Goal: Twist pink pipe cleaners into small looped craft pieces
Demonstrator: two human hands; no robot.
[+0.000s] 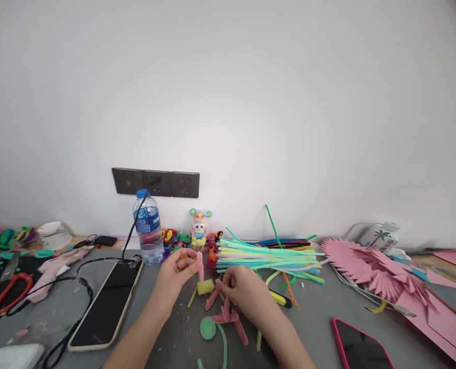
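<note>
My left hand (176, 274) pinches a short folded piece of pink pipe cleaner (200, 267), upright between thumb and fingers. A yellow pipe-cleaner bundle (205, 287) sits just below it. My right hand (245, 291) is closed, its fingertips on another pink pipe-cleaner piece (212, 298); the exact grip is partly hidden. Below that hand several more pink pieces (240, 330) lie in a loose pile. A green coiled disc (208, 328) with a green strip (224, 344) lies nearer to me.
Behind my hands are a bundle of pastel pipe cleaners (268, 258) and a small clay figure (199, 233). A water bottle (148, 228), a cabled phone (107, 302) and scissors (16, 292) stand or lie left. Pink folded paper (377, 271) and a pink-cased phone (360, 344) lie right.
</note>
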